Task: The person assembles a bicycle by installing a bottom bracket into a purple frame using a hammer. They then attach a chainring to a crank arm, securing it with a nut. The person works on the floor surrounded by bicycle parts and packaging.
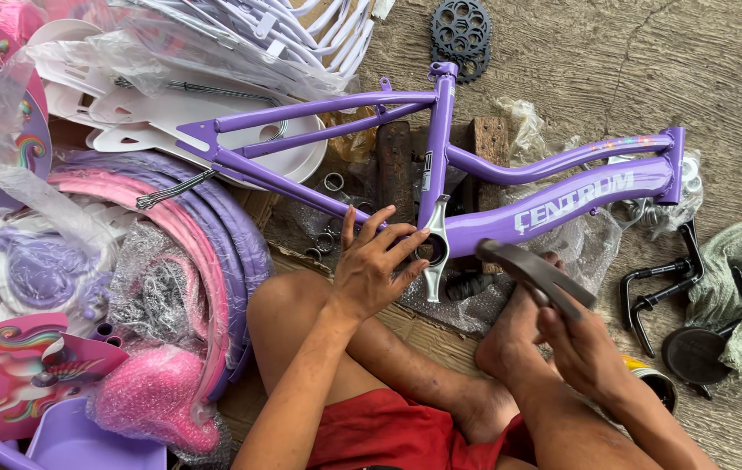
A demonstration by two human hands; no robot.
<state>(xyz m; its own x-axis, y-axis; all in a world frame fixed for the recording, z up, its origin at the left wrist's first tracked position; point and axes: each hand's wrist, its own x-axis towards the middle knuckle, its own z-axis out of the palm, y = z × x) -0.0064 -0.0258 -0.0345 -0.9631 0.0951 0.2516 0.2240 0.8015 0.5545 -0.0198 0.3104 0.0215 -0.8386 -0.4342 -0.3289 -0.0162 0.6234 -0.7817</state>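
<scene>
A bare purple bike frame, with most parts not yet on.

The frame [475, 165] lies on the floor. The left hand [373, 268] rests with fingers spread at the frame's bottom hole, not closed on anything. Just to its right, the right hand [581, 348] is closed around a hammer [534, 271]. The chain wheel [461, 33], black cranks [654, 287] and purple tyres [223, 235] lie loose around the hands.

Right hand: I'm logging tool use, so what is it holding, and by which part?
The right hand grips a dark hammer by the lower end of its handle, head pointing toward the purple bicycle frame.
</scene>
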